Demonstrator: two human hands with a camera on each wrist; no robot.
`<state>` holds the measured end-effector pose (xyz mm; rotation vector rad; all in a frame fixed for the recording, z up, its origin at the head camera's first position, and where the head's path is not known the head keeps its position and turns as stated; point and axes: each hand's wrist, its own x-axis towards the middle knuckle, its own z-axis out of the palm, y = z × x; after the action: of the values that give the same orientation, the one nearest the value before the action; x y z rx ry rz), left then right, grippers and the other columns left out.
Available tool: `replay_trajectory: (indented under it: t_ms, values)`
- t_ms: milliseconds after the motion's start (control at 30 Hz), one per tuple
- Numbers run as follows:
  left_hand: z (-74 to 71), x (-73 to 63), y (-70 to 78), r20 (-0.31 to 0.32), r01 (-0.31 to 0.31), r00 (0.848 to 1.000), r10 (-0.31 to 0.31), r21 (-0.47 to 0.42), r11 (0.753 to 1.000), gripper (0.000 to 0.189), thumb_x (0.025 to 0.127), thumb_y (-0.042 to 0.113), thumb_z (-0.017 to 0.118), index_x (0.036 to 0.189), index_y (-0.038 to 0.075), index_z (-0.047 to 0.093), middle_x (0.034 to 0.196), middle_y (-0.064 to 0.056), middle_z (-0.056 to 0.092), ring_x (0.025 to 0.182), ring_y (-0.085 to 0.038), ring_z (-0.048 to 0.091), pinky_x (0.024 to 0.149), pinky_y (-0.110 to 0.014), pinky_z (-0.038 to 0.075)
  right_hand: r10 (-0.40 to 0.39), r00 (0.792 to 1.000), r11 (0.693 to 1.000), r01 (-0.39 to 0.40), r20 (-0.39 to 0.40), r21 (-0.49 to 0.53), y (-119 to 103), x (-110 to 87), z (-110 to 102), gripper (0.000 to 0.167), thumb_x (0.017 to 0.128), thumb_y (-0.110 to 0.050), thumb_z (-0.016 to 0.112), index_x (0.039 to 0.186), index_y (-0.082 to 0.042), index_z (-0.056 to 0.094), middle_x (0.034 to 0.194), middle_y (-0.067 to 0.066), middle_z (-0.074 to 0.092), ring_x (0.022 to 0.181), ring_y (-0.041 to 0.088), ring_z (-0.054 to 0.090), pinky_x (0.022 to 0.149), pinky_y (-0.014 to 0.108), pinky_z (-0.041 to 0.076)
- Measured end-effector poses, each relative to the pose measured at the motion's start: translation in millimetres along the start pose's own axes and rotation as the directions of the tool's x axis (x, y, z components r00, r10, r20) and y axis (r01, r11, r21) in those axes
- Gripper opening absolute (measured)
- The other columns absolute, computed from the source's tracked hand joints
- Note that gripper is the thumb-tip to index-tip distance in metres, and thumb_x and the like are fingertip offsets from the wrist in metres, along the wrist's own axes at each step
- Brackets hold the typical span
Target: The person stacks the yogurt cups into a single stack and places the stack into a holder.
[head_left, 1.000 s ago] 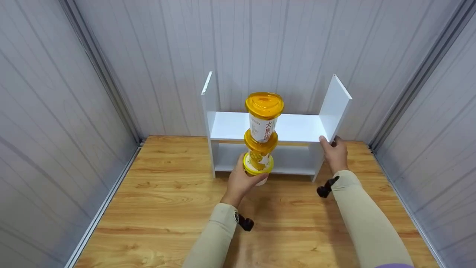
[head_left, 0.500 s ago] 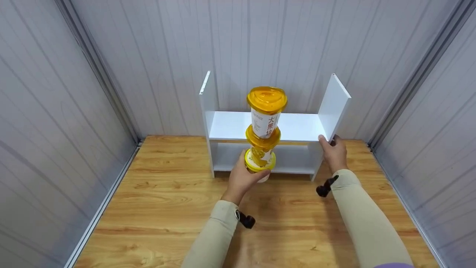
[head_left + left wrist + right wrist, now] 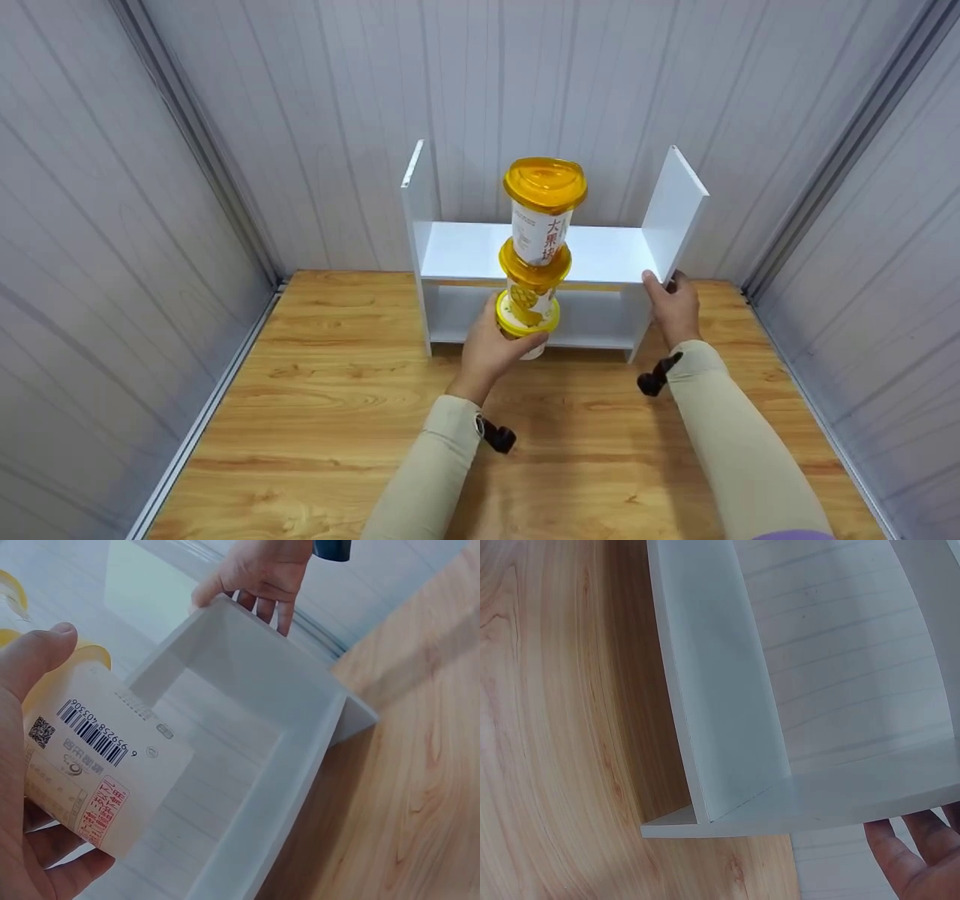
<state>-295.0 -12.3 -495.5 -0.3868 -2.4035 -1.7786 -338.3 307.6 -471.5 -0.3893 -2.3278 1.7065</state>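
A column of three stacked cups with yellow lids stands in front of the shelf in the head view: a top cup (image 3: pixel 538 234), a middle cup (image 3: pixel 523 294) and a bottom cup (image 3: pixel 105 765). My left hand (image 3: pixel 486 352) grips the bottom cup, its thumb curled round the front. Printed labels and a barcode show on that cup in the left wrist view. A small two-tier white shelf (image 3: pixel 600 255) is set on the wooden surface. My right hand (image 3: pixel 675 311) holds its right side panel, thumb at the front edge near the upper board, fingers on the outer side.
Pale grooved wall panels (image 3: pixel 360 135) enclose the back and both sides. The wooden surface (image 3: pixel 337 420) spreads in front of the shelf and beside it. The shelf's left side panel (image 3: pixel 420 202) rises to the left of the cups.
My left hand has lifted the cup stack upward and slightly right, so the top lid stands higher before the back wall. The right hand keeps its hold on the shelf.
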Motion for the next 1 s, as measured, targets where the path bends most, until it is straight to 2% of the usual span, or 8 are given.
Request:
replay_trajectory:
  t_ms: [167, 433, 567, 667, 900, 1000]
  values:
    - [-2.4, 2.4, 5.7, 0.011, -0.004, 1.000, 0.004, -0.028, 1.000, 0.088, 0.069, 0.047, 0.091, 0.142, 0.030, 0.045, 0.119, 0.012, 0.062, 0.107, -0.010, 0.061, 0.094, -0.038, 0.052, 0.027, 1.000, 1.000, -0.027, 0.001, -0.007, 0.3, -0.4, 0.2, 0.090, 0.095, -0.058, 0.059, 0.161, -0.007, 0.023, 0.160, 0.019, 0.034, 0.144, 0.033, 0.038, 0.116, 0.049, 0.036]
    - [-3.8, 4.2, 16.8, 0.006, -0.006, 1.000, 0.006, -0.017, 1.000, 0.085, 0.069, 0.053, 0.090, 0.138, 0.032, 0.046, 0.117, 0.013, 0.062, 0.106, -0.010, 0.061, 0.092, -0.038, 0.053, 0.050, 0.999, 0.999, -0.050, 0.002, -0.019, -0.2, -0.1, -0.5, 0.093, 0.095, -0.060, 0.058, 0.162, -0.008, 0.021, 0.162, 0.018, 0.031, 0.145, 0.034, 0.036, 0.116, 0.051, 0.035]
    - [-5.3, 5.7, 22.2, 0.008, -0.019, 1.000, 0.019, -0.018, 1.000, 0.083, 0.070, 0.049, 0.091, 0.139, 0.032, 0.046, 0.118, 0.013, 0.062, 0.106, -0.010, 0.061, 0.093, -0.038, 0.052, 0.052, 0.999, 0.998, -0.052, 0.001, -0.027, -0.8, -0.3, -1.5, 0.093, 0.095, -0.060, 0.058, 0.161, -0.007, 0.021, 0.161, 0.019, 0.031, 0.145, 0.034, 0.036, 0.116, 0.050, 0.035]
    - [-6.9, 7.6, 25.6, 0.013, -0.034, 0.999, 0.034, -0.017, 0.999, 0.082, 0.071, 0.046, 0.091, 0.139, 0.031, 0.046, 0.118, 0.013, 0.062, 0.106, -0.009, 0.061, 0.093, -0.037, 0.053, 0.042, 0.999, 0.998, -0.042, -0.005, -0.038, -0.7, -1.4, -1.7, 0.092, 0.095, -0.060, 0.057, 0.161, -0.006, 0.022, 0.160, 0.020, 0.033, 0.144, 0.034, 0.037, 0.116, 0.050, 0.035]
    - [-11.4, 10.6, 36.0, 0.013, -0.033, 0.999, 0.033, 0.006, 0.999, 0.085, 0.071, 0.051, 0.089, 0.139, 0.031, 0.044, 0.118, 0.012, 0.062, 0.105, -0.010, 0.061, 0.092, -0.038, 0.053, -0.062, 0.998, 0.998, 0.062, -0.018, -0.011, 3.4, -3.4, -0.5, 0.085, 0.096, -0.056, 0.059, 0.156, -0.001, 0.033, 0.151, 0.023, 0.044, 0.134, 0.033, 0.046, 0.112, 0.047, 0.040]
    - [-12.5, 11.8, 40.2, 0.014, -0.025, 1.000, 0.024, 0.020, 0.999, 0.086, 0.071, 0.052, 0.089, 0.141, 0.031, 0.043, 0.118, 0.013, 0.061, 0.106, -0.010, 0.061, 0.092, -0.037, 0.052, -0.060, 0.998, 0.998, 0.060, -0.013, -0.007, 4.3, -4.7, -0.6, 0.087, 0.096, -0.057, 0.059, 0.157, -0.003, 0.031, 0.153, 0.023, 0.042, 0.136, 0.032, 0.045, 0.112, 0.048, 0.040]
